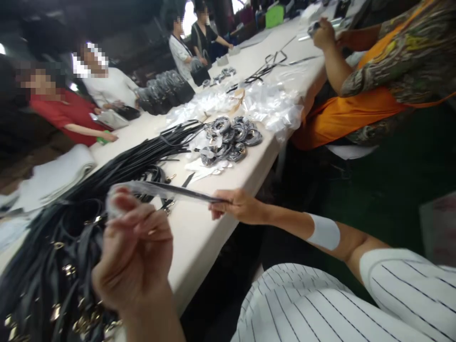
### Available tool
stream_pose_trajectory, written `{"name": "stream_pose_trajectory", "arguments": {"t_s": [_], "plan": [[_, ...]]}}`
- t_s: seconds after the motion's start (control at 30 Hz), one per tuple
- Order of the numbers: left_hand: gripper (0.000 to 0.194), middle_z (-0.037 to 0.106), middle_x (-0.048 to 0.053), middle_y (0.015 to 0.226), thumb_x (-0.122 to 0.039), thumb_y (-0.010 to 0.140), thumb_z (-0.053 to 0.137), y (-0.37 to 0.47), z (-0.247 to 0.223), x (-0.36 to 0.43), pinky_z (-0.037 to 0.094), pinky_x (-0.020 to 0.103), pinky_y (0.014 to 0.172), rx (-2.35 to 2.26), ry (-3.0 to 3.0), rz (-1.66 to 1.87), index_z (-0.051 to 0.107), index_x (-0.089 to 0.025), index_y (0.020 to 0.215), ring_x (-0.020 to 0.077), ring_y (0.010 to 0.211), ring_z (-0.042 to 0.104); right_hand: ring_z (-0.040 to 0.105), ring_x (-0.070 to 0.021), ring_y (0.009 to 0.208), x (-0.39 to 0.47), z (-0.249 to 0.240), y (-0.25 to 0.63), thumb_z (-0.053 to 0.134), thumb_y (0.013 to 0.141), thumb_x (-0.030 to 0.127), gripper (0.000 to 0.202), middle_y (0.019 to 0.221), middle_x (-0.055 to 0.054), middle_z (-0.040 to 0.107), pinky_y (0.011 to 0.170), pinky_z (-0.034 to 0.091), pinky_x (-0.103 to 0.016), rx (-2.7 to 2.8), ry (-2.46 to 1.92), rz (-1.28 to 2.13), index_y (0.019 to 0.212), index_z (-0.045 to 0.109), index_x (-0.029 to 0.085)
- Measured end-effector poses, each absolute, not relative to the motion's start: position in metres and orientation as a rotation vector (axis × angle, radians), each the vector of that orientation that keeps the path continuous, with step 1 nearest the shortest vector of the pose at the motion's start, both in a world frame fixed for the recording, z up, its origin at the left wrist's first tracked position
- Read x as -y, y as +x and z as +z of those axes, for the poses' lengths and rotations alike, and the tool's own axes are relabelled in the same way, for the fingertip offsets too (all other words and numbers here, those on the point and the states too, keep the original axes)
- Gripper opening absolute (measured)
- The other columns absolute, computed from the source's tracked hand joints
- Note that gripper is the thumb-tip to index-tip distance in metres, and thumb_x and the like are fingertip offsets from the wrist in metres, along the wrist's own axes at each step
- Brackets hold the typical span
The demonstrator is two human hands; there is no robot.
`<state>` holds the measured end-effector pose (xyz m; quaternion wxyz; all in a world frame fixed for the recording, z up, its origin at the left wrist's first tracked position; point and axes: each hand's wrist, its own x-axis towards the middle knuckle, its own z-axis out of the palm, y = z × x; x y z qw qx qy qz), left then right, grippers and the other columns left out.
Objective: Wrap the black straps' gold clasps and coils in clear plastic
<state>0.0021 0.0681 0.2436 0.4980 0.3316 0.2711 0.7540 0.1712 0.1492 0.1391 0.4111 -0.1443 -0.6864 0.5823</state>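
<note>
A dark strap (188,192), partly inside a clear plastic sleeve (156,189), is stretched between my two hands above the table edge. My left hand (135,251) is raised close to the camera, its fingers closed on the plastic sleeve end; motion blurs the fingertips. My right hand (238,205) grips the other end of the strap, thumb and fingers pressed together around it. Beneath and beside my left hand lies a large pile of black straps (117,166) with gold-coloured metal clasps (69,270).
Bundled coiled straps (228,137) and loose clear plastic bags (270,107) lie on the long pale table (210,237). A folded white cloth (60,173) is at the left. Across stand several people and a row of dark bags (166,90); a person in an orange apron (342,118) sits at right.
</note>
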Motion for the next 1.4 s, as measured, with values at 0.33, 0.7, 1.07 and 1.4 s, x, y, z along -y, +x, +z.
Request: {"name": "stream_pose_trajectory", "arguments": {"t_s": [0.33, 0.7, 1.07, 1.4], "plan": [[0.019, 0.073, 0.009, 0.111, -0.021, 0.087, 0.068, 0.006, 0.171, -0.081, 0.048, 0.045, 0.106, -1.112, 1.029, 1.964, 0.065, -0.015, 0.105, 0.0249, 0.112, 0.066, 0.028, -0.005, 0.045, -0.068, 0.104, 0.159, 0.054, 0.093, 0.05, 0.043, 0.056, 0.005, 0.048, 0.043, 0.017, -0.021, 1.264, -0.54, 2.027, 0.107, 0.058, 0.01], [0.023, 0.073, 0.009, 0.113, -0.03, 0.091, 0.061, 0.003, 0.131, -0.076, 0.047, 0.039, 0.105, -1.618, 1.284, 1.844, 0.065, -0.018, 0.111, 0.022, 0.111, 0.066, 0.032, -0.0056, 0.045, -0.045, 0.108, 0.148, 0.052, 0.093, 0.055, 0.05, 0.052, 0.005, 0.045, 0.045, 0.022, -0.021, 1.357, -0.541, 2.06, 0.106, 0.062, 0.007], [0.023, 0.071, 0.009, 0.118, -0.025, 0.084, 0.071, -0.008, 0.127, -0.062, 0.039, 0.042, 0.114, -1.14, 0.751, 1.937, 0.069, -0.017, 0.105, 0.0228, 0.12, 0.061, 0.03, -0.0037, 0.039, -0.036, 0.1, 0.147, 0.054, 0.091, 0.056, 0.053, 0.05, 0.004, 0.049, 0.039, 0.02, -0.018, 1.209, -0.507, 2.268, 0.104, 0.064, 0.006], [0.035, 0.067, -0.001, 0.126, -0.042, 0.077, 0.072, -0.006, 0.109, -0.038, 0.044, 0.053, 0.108, -1.463, 1.275, 1.175, 0.068, -0.048, 0.111, 0.0354, 0.133, 0.047, 0.029, -0.002, 0.036, -0.072, 0.113, 0.168, 0.063, 0.076, 0.07, 0.061, 0.049, 0.004, 0.045, 0.036, 0.018, -0.017, 1.412, -0.555, 2.194, 0.077, 0.065, 0.009]]}}
